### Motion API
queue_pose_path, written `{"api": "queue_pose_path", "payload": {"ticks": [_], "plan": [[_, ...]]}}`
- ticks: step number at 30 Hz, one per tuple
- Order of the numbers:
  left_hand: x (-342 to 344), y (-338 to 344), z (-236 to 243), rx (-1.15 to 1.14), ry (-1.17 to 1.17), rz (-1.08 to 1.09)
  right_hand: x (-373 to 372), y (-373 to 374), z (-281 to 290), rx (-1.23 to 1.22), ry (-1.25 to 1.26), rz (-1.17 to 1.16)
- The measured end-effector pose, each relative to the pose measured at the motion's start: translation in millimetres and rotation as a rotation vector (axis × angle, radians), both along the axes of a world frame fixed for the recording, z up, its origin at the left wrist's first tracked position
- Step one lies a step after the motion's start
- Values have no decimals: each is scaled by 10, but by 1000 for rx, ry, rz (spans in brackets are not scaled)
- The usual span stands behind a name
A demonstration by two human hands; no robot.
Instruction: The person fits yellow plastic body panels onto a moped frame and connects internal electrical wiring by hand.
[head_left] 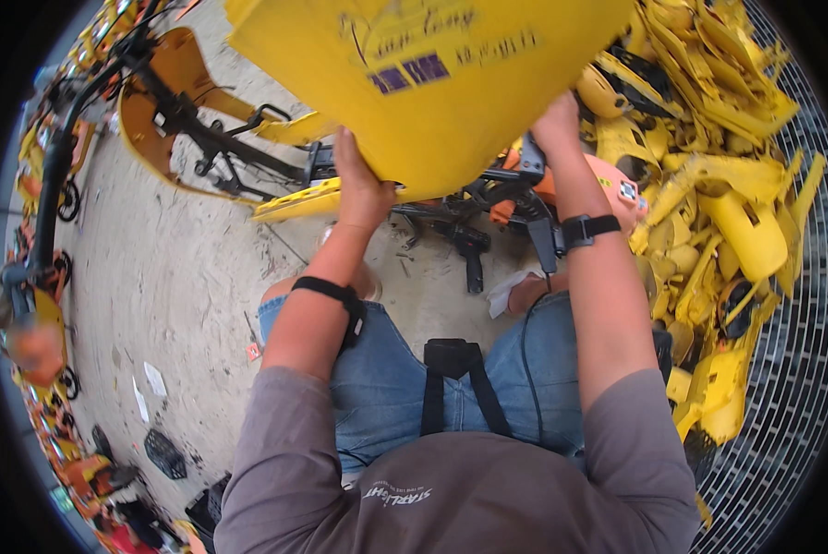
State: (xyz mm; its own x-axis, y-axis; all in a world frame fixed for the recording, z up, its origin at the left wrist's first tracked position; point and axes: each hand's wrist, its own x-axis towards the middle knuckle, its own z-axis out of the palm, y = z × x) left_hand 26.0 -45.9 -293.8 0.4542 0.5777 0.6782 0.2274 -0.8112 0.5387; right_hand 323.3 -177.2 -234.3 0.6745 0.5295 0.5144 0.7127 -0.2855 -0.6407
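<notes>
A large yellow plastic panel (451, 111), printed with dark markings, is raised in front of me at the top of the view. My left hand (363, 189) grips its lower left edge, thumb up against the face. At the right edge my right hand (557, 125) holds it, the fingertips partly hidden by the panel. Behind and below is the black frame (257, 162) of a bike or scooter, partly covered by the panel. A yellow strip-like part (298, 198) runs along that frame beside my left wrist.
On the concrete floor (192, 305) between my legs lies a black cordless power tool (469, 247). Yellow plastic parts (746, 231) are heaped at the right, next to a metal grating (783, 397). A black handlebar (55, 175) rises at the left; beyond it stand several bikes and a person (30, 323).
</notes>
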Motion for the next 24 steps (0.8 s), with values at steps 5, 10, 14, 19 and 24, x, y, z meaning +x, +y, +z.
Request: {"api": "queue_pose_path", "payload": {"ticks": [5, 10, 14, 19, 24], "plan": [[-55, -156, -62, -329, 153, -145, 528, -72, -397, -7, -52, 23], [-190, -53, -89, -550, 258, -354, 119, -134, 52, -113, 214, 120], [81, -189, -155, -739, -240, -302, 117, -93, 20, 243, 636, 229], [-83, -99, 131, -860, -550, -269, -319, -488, 452, 355, 788, 163], [-360, 104, 851, -1222, -802, -523, -937, -879, 575, 316, 548, 362]]}}
